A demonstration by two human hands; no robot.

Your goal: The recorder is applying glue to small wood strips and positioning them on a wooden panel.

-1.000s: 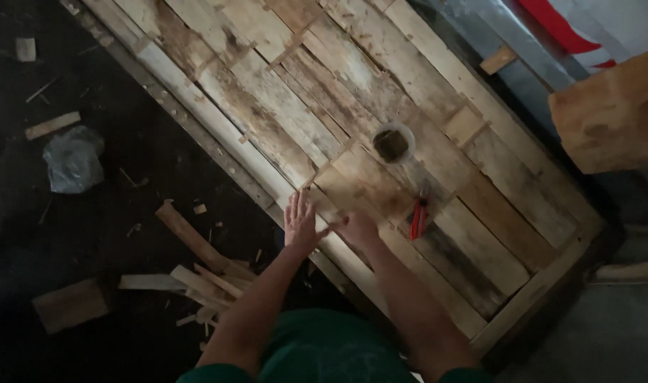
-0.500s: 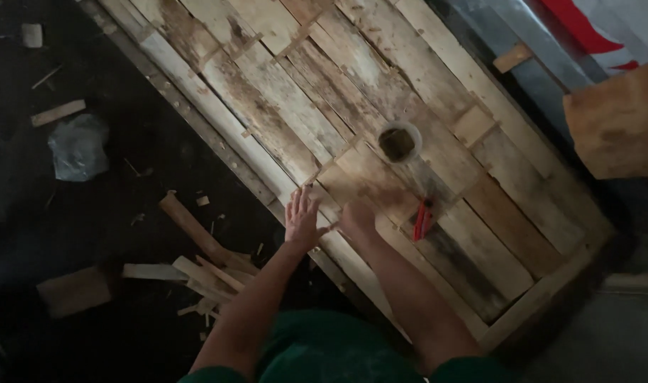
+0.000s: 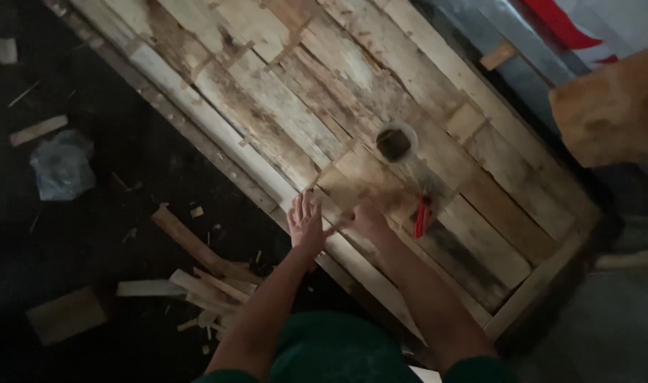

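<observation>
Floor: dark ground (image 3: 90, 234) is seen at the left, littered with wood offcuts (image 3: 203, 280), a loose board piece (image 3: 65, 315) and a crumpled plastic bag (image 3: 61, 169)
Surface: a worn plank panel (image 3: 281, 106), pale and stained, is laid slantwise across the view and serves as the tabletop
Left hand: the left hand (image 3: 307, 225) is laid flat on the panel's near edge, fingers spread apart, nothing gripped
Right hand: the right hand (image 3: 370, 221) is set on the planks just beside the left, fingers curled; whether anything is clamped inside cannot be told through the blur
Pliers: red-handled pliers (image 3: 422, 216) are left lying on the planks near the right hand, untouched
Cup: a small round container (image 3: 395, 142) with dark contents is stood upright on the panel beyond the pliers
Right side: a large tan wooden block (image 3: 611, 113) is seen past the panel's far edge
</observation>
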